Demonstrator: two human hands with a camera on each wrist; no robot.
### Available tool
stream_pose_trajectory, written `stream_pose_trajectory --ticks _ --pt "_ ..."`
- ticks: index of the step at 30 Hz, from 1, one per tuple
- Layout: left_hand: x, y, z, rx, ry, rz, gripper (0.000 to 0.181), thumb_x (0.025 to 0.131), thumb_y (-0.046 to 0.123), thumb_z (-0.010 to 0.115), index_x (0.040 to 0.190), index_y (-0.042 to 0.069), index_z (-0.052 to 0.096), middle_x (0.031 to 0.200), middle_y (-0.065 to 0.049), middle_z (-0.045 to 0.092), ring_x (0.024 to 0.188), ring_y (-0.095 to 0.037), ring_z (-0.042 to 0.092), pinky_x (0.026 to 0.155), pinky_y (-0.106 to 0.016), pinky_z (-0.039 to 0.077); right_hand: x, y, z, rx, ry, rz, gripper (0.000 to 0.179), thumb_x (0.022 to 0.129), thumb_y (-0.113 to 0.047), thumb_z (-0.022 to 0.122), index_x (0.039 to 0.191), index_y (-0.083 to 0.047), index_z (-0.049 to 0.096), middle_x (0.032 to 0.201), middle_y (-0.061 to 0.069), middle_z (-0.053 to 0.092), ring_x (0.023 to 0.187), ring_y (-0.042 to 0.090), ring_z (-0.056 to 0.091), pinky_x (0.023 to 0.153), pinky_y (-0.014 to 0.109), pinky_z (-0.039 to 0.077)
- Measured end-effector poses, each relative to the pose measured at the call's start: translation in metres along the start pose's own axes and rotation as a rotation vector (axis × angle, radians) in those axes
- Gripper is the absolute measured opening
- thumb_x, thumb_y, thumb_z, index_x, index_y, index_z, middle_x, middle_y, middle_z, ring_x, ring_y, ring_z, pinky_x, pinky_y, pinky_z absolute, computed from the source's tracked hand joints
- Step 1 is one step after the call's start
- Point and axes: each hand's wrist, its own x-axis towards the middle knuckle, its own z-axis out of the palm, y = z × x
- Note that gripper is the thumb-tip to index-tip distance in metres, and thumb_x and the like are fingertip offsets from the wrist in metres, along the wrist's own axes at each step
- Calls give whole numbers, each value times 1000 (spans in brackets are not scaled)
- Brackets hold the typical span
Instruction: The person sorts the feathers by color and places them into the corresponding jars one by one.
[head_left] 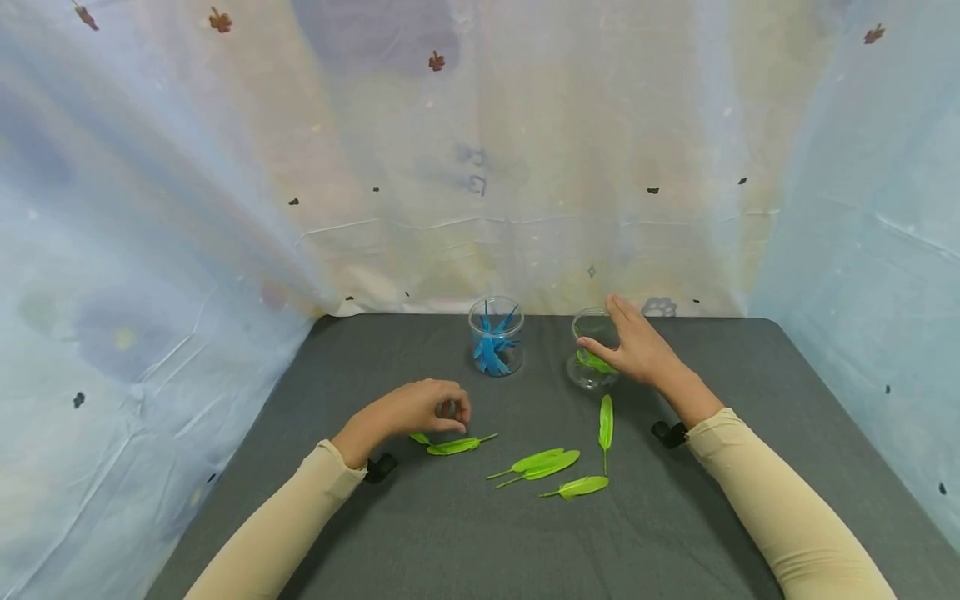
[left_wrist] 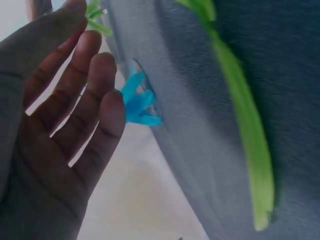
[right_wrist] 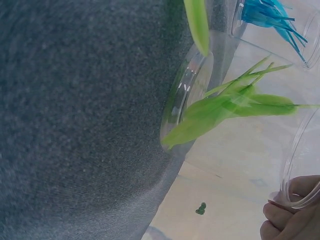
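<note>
My left hand (head_left: pixel 423 407) hovers over the left side of the table, its fingers loosely bent and nothing held in them. Right below it lie two green feathers (head_left: pixel 453 447), one partly hidden by the hand. With my right hand (head_left: pixel 637 346) I hold a clear jar (head_left: pixel 590 382) by its rim, fingers at the far side and thumb at the near side. Inside that jar stand several green feathers (right_wrist: pixel 220 110). A second clear jar (head_left: pixel 512 360) to its left contains blue feathers (head_left: pixel 491 354).
Several loose green feathers (head_left: pixel 553 467) lie on the dark grey tablecloth (head_left: pixel 450 542) in front of the jars. One upright-pointing green feather (head_left: pixel 606 421) is close to the right jar. A patterned curtain (head_left: pixel 540 150) hangs behind the table and at both sides.
</note>
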Motion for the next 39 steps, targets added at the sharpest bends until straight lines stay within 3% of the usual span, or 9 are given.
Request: stream_pose_trajectory --ticks 14,22,30,39 --pt "-20 -17 7 -57 -113 -45 16 94 30 87 93 34 71 91 19 63 74 -5 61 64 -25 52 0 -2 -2 6 -8 4 111 102 -71 58 171 1 9 179 24 5 164 45 6 129 68 13" --pt "-21 -18 10 -61 -132 -28 16 93 26 88 91 29 72 89 18 63 72 -2 57 64 -24 50 0 -3 -3 2 -6 4 111 103 -70 58 171 1 9 179 24 5 165 45 6 129 68 13" --pt "-18 -17 13 -56 -155 -81 16 93 20 88 90 27 73 85 17 64 71 -2 56 63 -23 49 0 -2 -2 5 -2 0 110 103 -70 58 172 -2 7 179 24 5 165 45 7 128 69 14" --pt "-17 -15 12 -60 -175 -90 16 93 17 87 88 25 73 81 16 63 69 -1 53 62 -22 47 -1 -2 -2 6 -1 6 110 103 -69 59 172 -1 7 179 23 4 165 45 6 129 69 14"
